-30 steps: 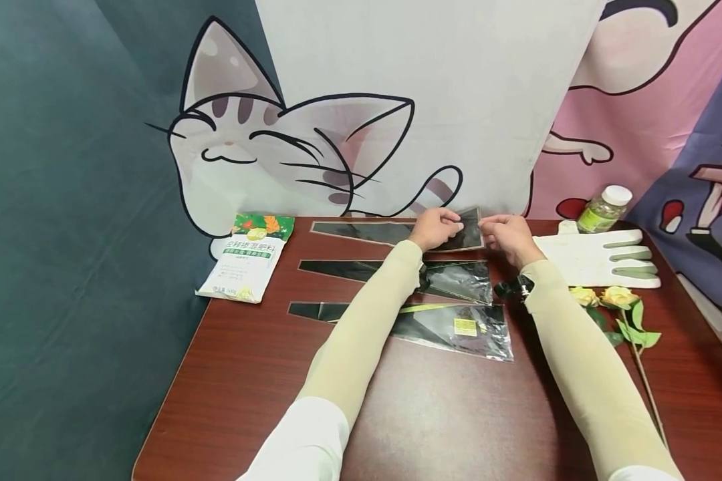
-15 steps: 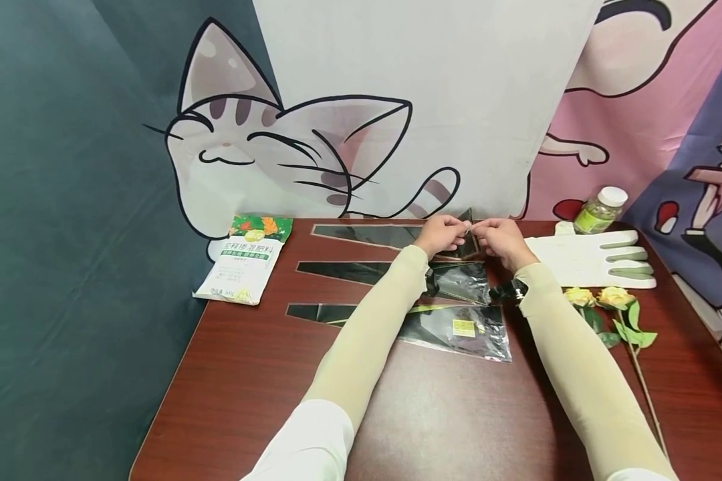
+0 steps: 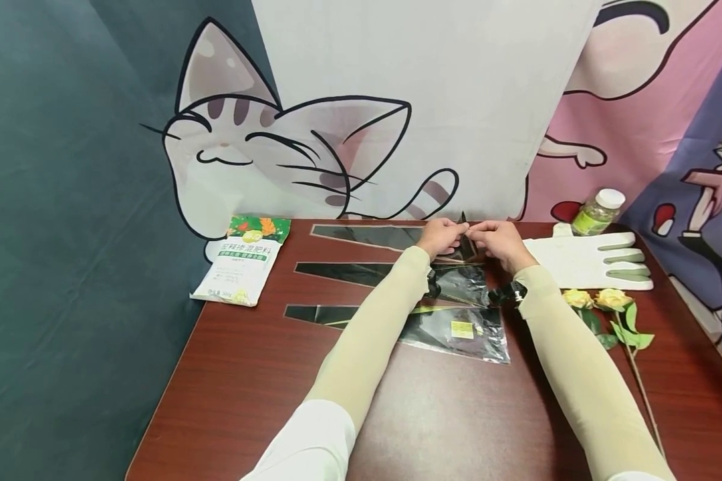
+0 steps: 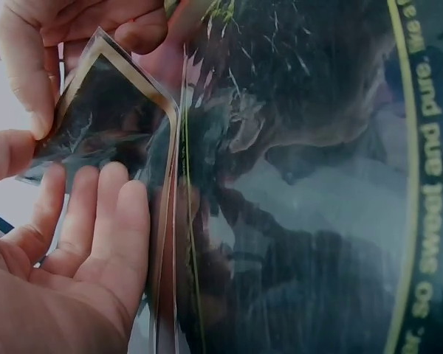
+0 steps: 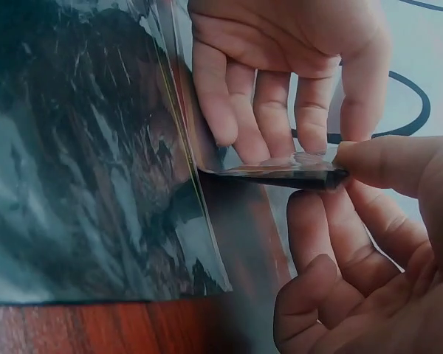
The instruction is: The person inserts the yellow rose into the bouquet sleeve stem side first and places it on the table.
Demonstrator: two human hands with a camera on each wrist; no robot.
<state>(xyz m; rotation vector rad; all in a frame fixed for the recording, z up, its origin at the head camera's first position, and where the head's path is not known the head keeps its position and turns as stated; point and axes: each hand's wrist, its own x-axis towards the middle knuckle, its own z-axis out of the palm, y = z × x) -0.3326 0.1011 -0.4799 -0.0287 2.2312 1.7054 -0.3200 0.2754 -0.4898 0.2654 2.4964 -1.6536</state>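
Note:
At the table's back, both hands are at the wide end of the farthest black tapered plastic sleeve (image 3: 361,234), a flower-wrapping type. That end stands raised as a folded flap between them, while the narrow end lies flat to the left. My left hand (image 3: 438,237) pinches the flap's upper edge, fingers along its face in the left wrist view. Opposite it, my right hand (image 3: 502,242) pinches the edge between thumb and fingers, clearest in the right wrist view, where the flap (image 5: 273,177) shows edge-on. The fingertips of the two hands nearly meet.
A middle black sleeve (image 3: 343,270) and a near one with a yellow label (image 3: 462,330) lie in front. A fertilizer bag (image 3: 234,267) is at left. White gloves (image 3: 559,257), a white-lidded jar (image 3: 598,212) and yellow roses (image 3: 612,299) stand or lie at right on the wooden table (image 3: 247,387).
The right hand has moved left towards the left hand. The sleeve's wide end, earlier only partly lifted, now stands folded up narrowly between both hands.

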